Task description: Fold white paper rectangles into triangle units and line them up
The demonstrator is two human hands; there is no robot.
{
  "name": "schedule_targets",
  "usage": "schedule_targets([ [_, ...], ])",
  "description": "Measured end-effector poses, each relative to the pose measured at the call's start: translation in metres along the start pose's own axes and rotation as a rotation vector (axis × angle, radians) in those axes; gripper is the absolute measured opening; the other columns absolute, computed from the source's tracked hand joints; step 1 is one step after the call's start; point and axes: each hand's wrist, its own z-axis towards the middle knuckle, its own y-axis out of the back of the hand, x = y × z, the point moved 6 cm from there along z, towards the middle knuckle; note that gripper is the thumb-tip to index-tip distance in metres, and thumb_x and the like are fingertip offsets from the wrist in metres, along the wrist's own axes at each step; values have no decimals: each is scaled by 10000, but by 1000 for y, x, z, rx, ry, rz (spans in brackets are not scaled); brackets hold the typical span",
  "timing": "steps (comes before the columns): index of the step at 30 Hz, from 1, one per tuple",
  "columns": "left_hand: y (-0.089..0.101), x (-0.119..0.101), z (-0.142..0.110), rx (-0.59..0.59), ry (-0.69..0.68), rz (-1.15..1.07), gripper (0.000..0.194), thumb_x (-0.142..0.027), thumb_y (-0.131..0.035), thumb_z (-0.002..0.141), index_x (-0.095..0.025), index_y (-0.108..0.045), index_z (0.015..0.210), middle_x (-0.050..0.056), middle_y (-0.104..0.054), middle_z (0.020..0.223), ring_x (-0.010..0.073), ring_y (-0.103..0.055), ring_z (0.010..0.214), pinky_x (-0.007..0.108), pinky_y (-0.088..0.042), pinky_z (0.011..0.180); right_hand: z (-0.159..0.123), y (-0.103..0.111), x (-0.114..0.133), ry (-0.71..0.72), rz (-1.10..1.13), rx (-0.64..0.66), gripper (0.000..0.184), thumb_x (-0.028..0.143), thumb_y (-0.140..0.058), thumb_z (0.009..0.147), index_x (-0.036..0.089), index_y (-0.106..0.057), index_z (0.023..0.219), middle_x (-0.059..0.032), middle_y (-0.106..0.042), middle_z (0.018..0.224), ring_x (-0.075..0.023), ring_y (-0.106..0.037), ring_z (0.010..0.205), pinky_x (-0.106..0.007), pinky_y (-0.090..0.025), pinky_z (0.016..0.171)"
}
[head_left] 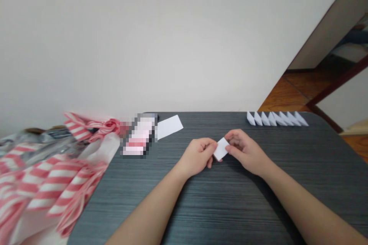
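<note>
White paper [221, 149], a small squarish piece, sits right between the hands over the dark table [230, 206]! Left hand [198, 157] pinches its left side, right hand [247, 152] its right; neither's nearer, and no clear long axis.

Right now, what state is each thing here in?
Small white paper: held between both hands
Left hand: pinching it
Right hand: pinching it
White sheet: lying flat
White paper pieces: folded, lined up
Striped cloth: crumpled
Pixelated object: cannot tell
</note>
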Motion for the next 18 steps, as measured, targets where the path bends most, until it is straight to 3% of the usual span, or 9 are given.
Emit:
schedule_targets([
  [6, 0, 3, 3, -28, 26, -143, 301, -376, -499, 929, -150, -611, 765, -46, -520, 436, 77, -459, 358, 164, -314, 392, -2, -8, 6, 134, -68, 91, 216, 199, -704, 831, 228, -554, 983, -69, -532, 1202, -117, -562, 729, -238, -443, 569],
  [18, -2, 4, 2, -1, 26, -52, 359, -438, -468, 946, -159, -587, 756, -33, -540, 440, 82, -460, 382, 177, -296, 418, -2, -5, 13, 180, -189, 94, 86, 188, -660, 874, 214, -606, 936, -66, -553, 1114, -140, -575, 791, -260, -460, 654],
])
